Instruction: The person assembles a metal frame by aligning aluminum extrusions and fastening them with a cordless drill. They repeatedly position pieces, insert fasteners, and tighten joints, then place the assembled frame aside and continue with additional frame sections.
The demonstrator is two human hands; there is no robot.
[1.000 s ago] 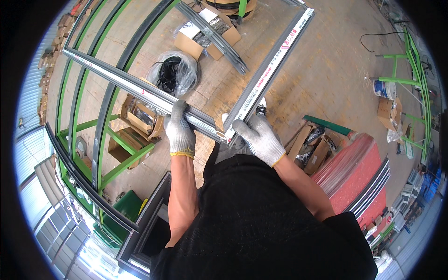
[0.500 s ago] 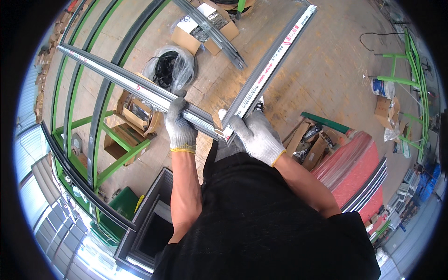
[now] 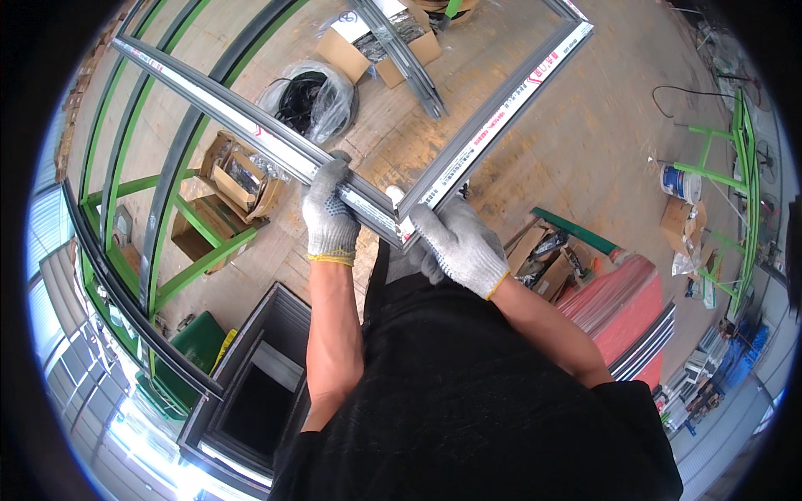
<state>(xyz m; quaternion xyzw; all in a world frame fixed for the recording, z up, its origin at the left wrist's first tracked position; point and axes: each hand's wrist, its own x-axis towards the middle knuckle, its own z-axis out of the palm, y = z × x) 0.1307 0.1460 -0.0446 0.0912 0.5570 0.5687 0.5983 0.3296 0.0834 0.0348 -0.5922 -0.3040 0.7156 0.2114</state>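
Fingers of the left hand curl closed over one grey frame rail running toward ten o'clock. Right hand clasps the corner joint, its rail leading toward one o'clock. Bagged black cable lies beyond, at eleven o'clock.

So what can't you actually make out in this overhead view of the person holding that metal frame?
- Frame corner joint: covered by the right hand.
- Left hand: its palm side, wrapped over the frame bar, is hidden.
- Frame's far side: cut off by the top edge.
- Bagged black coil: blurred by plastic.
- Person's legs and feet: hidden beneath the black shirt.
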